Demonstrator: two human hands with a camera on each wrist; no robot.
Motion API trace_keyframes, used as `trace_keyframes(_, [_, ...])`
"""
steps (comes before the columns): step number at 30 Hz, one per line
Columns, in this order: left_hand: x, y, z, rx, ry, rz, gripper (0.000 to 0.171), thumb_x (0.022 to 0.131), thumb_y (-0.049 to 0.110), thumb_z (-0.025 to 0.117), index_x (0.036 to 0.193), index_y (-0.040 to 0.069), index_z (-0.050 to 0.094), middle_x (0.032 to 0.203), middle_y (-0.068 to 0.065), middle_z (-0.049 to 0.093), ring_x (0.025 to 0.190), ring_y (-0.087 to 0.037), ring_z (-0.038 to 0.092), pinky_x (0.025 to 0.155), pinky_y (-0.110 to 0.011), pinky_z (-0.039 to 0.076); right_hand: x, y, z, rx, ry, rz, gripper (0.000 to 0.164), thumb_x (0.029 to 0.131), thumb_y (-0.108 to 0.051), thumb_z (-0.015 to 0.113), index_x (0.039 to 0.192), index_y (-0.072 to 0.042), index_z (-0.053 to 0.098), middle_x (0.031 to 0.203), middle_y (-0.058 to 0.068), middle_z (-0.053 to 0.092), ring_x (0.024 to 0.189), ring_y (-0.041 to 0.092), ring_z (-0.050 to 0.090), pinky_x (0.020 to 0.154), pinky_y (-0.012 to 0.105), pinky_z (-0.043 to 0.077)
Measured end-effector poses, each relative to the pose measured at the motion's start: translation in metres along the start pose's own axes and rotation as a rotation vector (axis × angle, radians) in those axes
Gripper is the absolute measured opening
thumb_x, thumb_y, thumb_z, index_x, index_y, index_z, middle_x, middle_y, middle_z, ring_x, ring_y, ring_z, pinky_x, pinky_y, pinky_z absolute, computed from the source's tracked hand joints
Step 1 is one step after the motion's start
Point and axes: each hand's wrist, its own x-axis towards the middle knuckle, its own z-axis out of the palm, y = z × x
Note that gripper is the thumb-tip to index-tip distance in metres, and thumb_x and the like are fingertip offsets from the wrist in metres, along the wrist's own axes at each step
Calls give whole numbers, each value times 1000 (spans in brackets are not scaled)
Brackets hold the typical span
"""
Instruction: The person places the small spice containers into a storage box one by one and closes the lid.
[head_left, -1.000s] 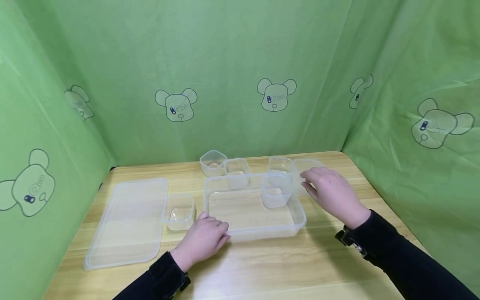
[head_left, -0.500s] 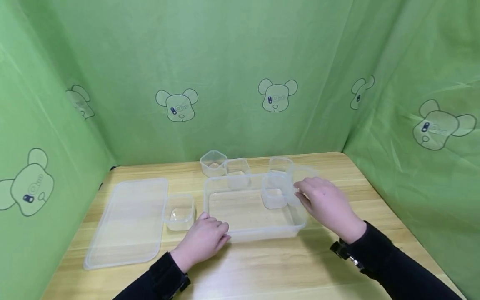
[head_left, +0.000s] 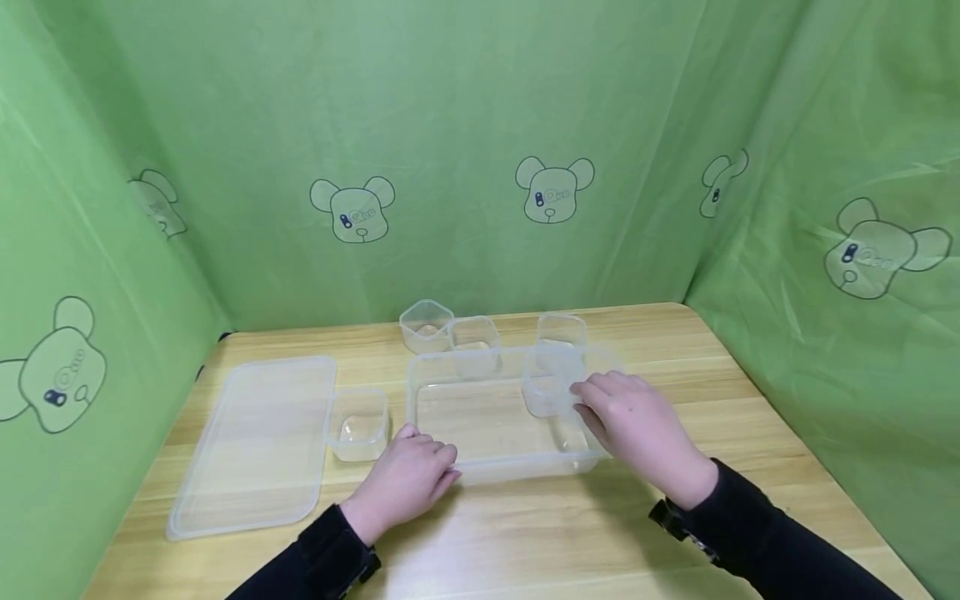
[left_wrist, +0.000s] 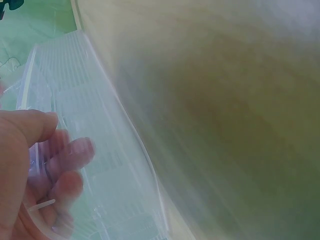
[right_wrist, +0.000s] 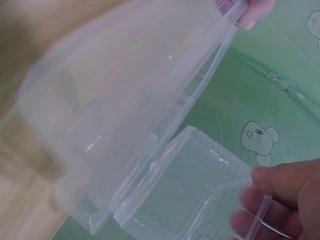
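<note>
The small clear container (right_wrist: 185,185), pinched at its rim by the fingers of the right hand (head_left: 637,421), has shifted left and nearer, apparently lining up beside the cup (head_left: 536,403) inside the large box (head_left: 517,461); the left hand (head_left: 412,471) grips the near-left rim.

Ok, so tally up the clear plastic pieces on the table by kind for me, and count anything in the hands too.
Large tub: 1
Flat lid: 1
Small containers: 6, including the one held in the right hand
Total: 8
</note>
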Motion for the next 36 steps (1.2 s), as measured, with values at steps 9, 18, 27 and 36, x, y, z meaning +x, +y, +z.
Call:
trace_keyframes(9, [-1, 1, 1, -4, -6, -8, 25, 93, 37, 69, 78, 21, 56, 71, 11, 63, 66, -10, 58, 72, -31, 38, -3, -9, 5, 15, -22, -7, 25, 80, -6, 80, 102, -2, 70, 89, 6, 69, 77, 21, 63, 65, 37, 53])
trace_keyframes(18, [-2, 2, 0, -7, 2, -8, 25, 93, 37, 69, 78, 22, 56, 71, 10, 63, 66, -10, 58, 72, -31, 38, -9, -13, 14, 24, -19, -6, 24, 80, -6, 80, 101, -3, 70, 89, 5, 69, 77, 20, 63, 66, 36, 53])
trace_keyframes(27, [-1, 2, 0, -2, 8, -3, 25, 94, 37, 68, 78, 22, 56, 71, 11, 62, 65, -9, 58, 73, -30, 39, -15, -18, 23, 28, -38, 3, 23, 80, -8, 81, 101, -4, 71, 88, 4, 68, 79, 20, 64, 67, 37, 54])
trace_keyframes(36, [-1, 1, 1, -5, -2, -9, 24, 94, 38, 67, 79, 22, 57, 72, 11, 63, 67, -9, 59, 73, -31, 38, -19, -22, 29, 36, -67, 32, 23, 80, -8, 82, 101, -5, 71, 89, 2, 68, 79, 18, 63, 67, 35, 52])
